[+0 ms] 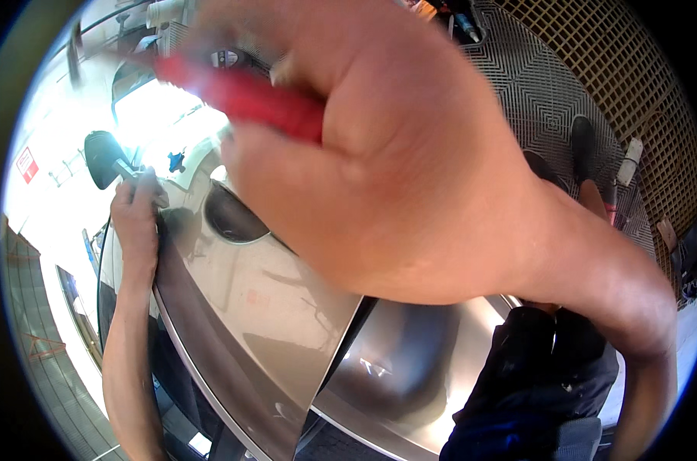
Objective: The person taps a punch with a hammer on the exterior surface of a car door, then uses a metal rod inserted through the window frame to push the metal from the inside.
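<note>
Close to the camera, my right hand (pixel 410 154) is closed around the red handle (pixel 264 100) of a hammer. Its thin shaft runs left to a blurred dark head (pixel 73 58), raised over the car. My left hand (pixel 137 219) is at the far left edge of the beige car panel (pixel 279 284), with its fingers curled around something small that I cannot make out. Beside those fingers stands a dark rounded piece on a short pale stalk (pixel 102 160), which looks like a side mirror. A small blue piece (pixel 176 161) sits on the panel nearby.
A dark oval recess (pixel 235 215) lies in the panel. A dark gap separates it from another shiny panel (pixel 394 369) nearer me. Bright glare (pixel 152 111) washes out the far left. Grey patterned floor tiles (pixel 533 84) and a tan grating (pixel 617 69) lie to the right.
</note>
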The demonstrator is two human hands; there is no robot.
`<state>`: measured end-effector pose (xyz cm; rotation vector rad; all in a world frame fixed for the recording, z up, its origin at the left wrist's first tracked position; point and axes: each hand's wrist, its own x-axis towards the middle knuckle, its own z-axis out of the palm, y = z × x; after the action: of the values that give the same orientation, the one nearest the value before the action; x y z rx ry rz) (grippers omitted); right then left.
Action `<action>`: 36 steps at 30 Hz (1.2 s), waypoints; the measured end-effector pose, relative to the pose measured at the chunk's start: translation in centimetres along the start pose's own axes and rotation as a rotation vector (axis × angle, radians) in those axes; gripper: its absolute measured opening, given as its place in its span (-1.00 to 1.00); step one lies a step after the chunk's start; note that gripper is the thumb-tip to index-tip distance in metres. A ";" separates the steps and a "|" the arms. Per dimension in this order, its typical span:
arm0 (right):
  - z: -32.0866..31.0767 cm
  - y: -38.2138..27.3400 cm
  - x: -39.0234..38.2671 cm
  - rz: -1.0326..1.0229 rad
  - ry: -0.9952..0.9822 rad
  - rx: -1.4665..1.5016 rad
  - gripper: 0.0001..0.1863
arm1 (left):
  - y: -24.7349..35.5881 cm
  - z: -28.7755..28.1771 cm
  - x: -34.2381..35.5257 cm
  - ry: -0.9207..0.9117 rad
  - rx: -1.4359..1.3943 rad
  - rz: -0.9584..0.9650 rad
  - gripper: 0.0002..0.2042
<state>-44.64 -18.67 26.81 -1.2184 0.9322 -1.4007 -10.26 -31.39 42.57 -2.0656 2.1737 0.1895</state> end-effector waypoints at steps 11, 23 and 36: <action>1.7 -0.1 1.5 -0.050 -0.018 0.012 -0.75 | 0.4 0.2 -0.4 0.016 0.023 -0.035 -0.66; 1.3 0.2 1.7 -0.046 0.006 0.018 -0.76 | -0.3 -0.1 0.0 0.050 -0.001 -0.018 -0.68; 0.0 0.1 0.5 0.003 0.014 0.058 -0.77 | -0.8 -0.1 0.0 0.073 -0.010 0.016 -0.67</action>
<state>-44.62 -19.21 26.80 -1.1651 0.8972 -1.4255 -9.48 -31.43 42.68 -2.0930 2.2358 0.1281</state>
